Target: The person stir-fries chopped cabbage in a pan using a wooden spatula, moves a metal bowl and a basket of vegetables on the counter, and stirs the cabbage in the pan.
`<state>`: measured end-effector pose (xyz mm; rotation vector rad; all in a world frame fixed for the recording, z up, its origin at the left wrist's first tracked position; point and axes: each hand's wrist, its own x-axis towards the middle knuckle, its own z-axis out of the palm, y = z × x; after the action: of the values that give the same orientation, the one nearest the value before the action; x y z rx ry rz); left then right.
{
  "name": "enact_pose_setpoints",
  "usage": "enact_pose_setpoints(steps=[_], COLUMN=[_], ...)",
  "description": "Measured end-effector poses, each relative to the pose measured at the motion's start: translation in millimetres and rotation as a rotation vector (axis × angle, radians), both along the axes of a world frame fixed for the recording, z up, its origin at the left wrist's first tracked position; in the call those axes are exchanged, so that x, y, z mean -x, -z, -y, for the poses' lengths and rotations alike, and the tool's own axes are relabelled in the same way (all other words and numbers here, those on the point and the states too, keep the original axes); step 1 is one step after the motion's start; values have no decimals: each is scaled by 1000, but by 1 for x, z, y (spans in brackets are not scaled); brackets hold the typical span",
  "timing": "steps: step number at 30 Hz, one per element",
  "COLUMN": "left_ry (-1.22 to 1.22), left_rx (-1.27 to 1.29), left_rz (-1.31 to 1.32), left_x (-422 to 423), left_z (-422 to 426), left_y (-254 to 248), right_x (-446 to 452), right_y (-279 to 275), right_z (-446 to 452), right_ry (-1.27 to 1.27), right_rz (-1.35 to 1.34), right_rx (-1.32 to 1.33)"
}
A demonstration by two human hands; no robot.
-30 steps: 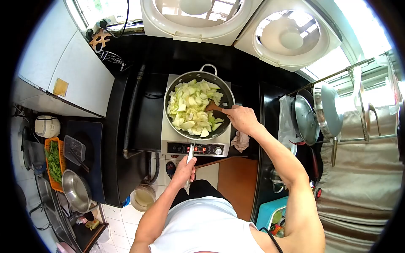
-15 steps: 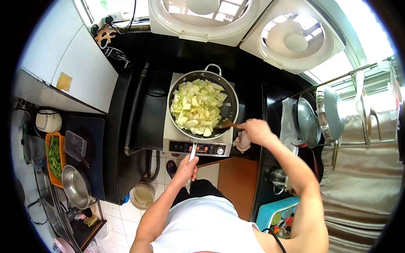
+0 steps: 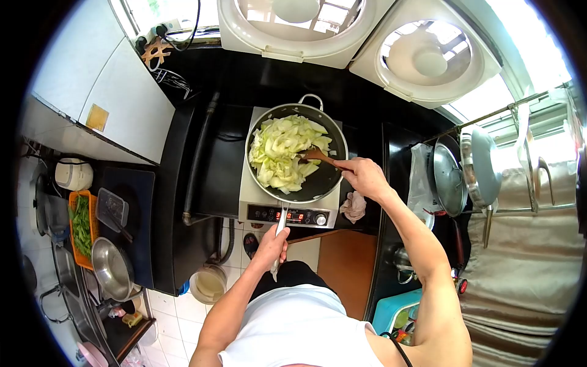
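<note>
A dark pan (image 3: 324,183) stands on an induction cooker (image 3: 251,192) with a lit red display. Pale green vegetable slices (image 3: 280,150) fill its left and middle part. My left hand (image 3: 271,247) is wrapped round the pan handle (image 3: 282,219) near my body. At the pan's right side, my right hand (image 3: 365,177) grips a wooden spatula (image 3: 324,157), whose blade is partly hidden among the slices. A crumpled cloth (image 3: 353,207) lies just below the right hand.
An orange basket of green vegetables (image 3: 80,223) and a metal bowl (image 3: 112,268) are at the left. Pans and lids (image 3: 449,174) hang at the right rack, above a turquoise crate (image 3: 386,309). A bucket (image 3: 208,285) stands on the floor. White fan housings (image 3: 299,37) are at the back.
The spatula moved down to the pan's lower right, then back up and left into the slices. The slices are heaped further left. My left hand keeps hold of the handle.
</note>
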<state>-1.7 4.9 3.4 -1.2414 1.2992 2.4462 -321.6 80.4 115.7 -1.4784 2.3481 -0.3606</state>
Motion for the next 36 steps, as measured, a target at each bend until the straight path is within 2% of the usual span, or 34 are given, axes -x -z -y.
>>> enact_pose_setpoints(steps=[9,11,15,18,21,22,25,29,31,36], left_ry=[-2,-2,-13,-12,-10,-10,-12,5,19,7], left_rx=[-15,-5,0,15,18,15,17,28,40,28], left_rz=[9,10,7,5,0,-1,-6,4,22,17], left_x=[1,1,1,1,0,0,-1,1,2,3], left_z=[0,-1,-2,-3,-3,-3,-3,-2,-3,-4], left_y=[-3,-1,-3,-2,-4,-3,-1,-3,-3,-2], right_x=[-8,-9,-13,-15,-3,3,15,18,11,-13], right_y=[58,64,83,71,34,27,27,68,108,104], right_z=[45,57,58,43,33,25,14,8,1,-7], right_ry=[27,70,65,53,46,20,182,327,362,387], right_rz=[-6,4,-35,-25,-13,1,141,55,98,236], right_rx=[95,-10,6,-53,-155,-36,78,155,234,146])
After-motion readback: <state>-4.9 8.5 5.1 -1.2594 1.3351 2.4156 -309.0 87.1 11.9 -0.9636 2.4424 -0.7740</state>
